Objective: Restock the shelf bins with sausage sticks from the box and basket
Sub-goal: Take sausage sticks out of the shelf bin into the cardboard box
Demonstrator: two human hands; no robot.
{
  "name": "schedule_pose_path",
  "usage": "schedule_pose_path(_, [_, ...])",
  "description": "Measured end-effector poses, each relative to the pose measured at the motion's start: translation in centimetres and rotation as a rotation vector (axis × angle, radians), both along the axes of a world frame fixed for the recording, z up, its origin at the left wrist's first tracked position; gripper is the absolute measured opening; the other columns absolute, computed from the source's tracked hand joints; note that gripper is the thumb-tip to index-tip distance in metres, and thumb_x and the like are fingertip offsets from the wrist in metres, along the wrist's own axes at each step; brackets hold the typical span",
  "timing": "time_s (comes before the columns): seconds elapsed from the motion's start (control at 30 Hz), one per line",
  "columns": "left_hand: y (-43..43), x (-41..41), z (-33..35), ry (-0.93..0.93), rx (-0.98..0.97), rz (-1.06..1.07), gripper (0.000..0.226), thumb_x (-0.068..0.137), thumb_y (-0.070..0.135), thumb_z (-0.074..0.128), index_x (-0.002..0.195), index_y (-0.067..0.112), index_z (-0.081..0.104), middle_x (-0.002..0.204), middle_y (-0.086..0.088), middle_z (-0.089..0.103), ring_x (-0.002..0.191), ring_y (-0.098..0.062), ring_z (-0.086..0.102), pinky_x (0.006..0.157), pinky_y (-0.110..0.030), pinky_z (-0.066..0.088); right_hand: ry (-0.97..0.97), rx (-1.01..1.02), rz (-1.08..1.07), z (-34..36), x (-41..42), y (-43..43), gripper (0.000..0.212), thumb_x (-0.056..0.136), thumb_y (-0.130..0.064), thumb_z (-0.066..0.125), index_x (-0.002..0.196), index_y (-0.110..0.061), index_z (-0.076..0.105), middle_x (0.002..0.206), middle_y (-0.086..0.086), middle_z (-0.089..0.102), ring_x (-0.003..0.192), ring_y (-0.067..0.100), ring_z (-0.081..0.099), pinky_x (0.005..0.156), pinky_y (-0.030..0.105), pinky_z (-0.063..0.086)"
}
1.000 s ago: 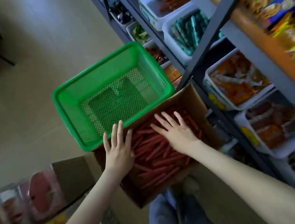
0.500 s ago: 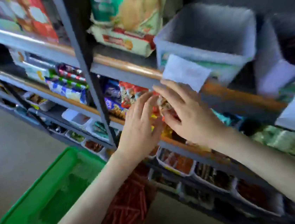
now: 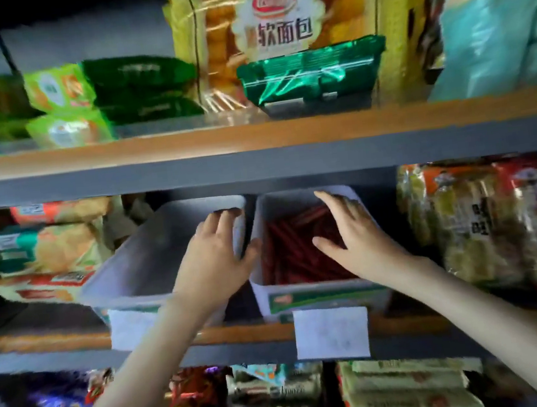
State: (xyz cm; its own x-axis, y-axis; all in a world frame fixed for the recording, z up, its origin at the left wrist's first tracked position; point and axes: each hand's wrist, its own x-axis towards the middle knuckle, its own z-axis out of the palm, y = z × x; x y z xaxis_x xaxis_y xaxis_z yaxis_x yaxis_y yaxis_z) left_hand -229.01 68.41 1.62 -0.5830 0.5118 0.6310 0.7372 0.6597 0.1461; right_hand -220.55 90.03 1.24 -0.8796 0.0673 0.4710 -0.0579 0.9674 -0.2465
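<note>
The sausage sticks (image 3: 299,250) lie in the right bin (image 3: 316,286). We judge them light, slick and bendy, best gathered as a bundle. Our right hand (image 3: 354,233) hovers over them, spread and empty. Our left hand (image 3: 212,253) straddles the empty bin's (image 3: 153,260) wall, and we cannot tell if it grips. The shelf board (image 3: 256,164) above leaves little headroom.

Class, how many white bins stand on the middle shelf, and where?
2. The left bin, its wall held by the left hand; the right bin beside it, holding sausage sticks.
</note>
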Motion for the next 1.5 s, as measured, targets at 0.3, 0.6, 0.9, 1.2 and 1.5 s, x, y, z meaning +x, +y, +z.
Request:
schedule_pose_path(0.3, [0.6,-4.4,-1.2,-0.321,-0.305,0.069,0.080,0.084,0.066,0.044,0.149,0.033,0.010,0.156,0.000,0.012,0.141,-0.026,0.016,0.111,-0.041,0.020,-0.367,0.225,0.027,-0.8,-2.8,-0.8,0.101,0.082,-0.053,0.062,0.148,-0.033,-0.012,0.158,0.001,-0.012,0.145,0.029,-0.003,0.115,0.053,0.013])
schedule_pose_path(0.6, [0.1,-4.3,-1.7,-0.371,-0.254,0.059,0.074,0.085,0.070,0.027,0.146,0.029,0.015,0.153,-0.007,0.019,0.136,-0.032,0.028,0.104,-0.042,0.030,-0.434,0.446,0.062,-2.8,-4.7,-1.9,0.071,0.099,-0.036,0.043,0.144,-0.042,-0.011,0.157,-0.009,-0.008,0.131,-0.006,-0.033,0.106,0.029,-0.028])
schedule_pose_path(0.9, [-0.2,-4.2,-1.5,-0.323,-0.278,0.008,0.068,0.088,0.067,0.024,0.140,0.024,0.026,0.146,-0.008,0.029,0.129,-0.032,0.038,0.098,-0.039,0.036,-0.935,0.270,-0.411,-3.0,-8.7,0.4,0.112,0.076,-0.059,0.066,0.147,-0.033,-0.017,0.158,0.005,-0.011,0.144,0.032,0.005,0.114,0.048,0.016])
schedule_pose_path(1.2, [0.0,-4.2,-1.6,-0.323,-0.299,0.009,0.065,0.088,0.068,0.022,0.135,0.024,0.031,0.137,-0.006,0.037,0.124,-0.031,0.042,0.093,-0.037,0.037,-0.815,0.298,-0.469,-3.5,-9.4,-0.3,0.116,0.075,-0.032,0.073,0.147,-0.029,-0.017,0.155,0.017,0.009,0.136,0.038,0.027,0.106,0.044,0.032])
schedule_pose_path(1.5, [0.1,-4.1,-1.6,-0.346,-0.316,0.012,0.065,0.088,0.067,0.023,0.136,0.024,0.031,0.139,-0.006,0.035,0.124,-0.030,0.041,0.094,-0.038,0.038,-0.590,0.277,-0.620,-2.8,-9.8,-0.2,0.071,0.080,-0.021,0.067,0.136,-0.003,0.029,0.115,0.011,0.056,0.102,0.027,0.059,0.069,0.031,0.045])
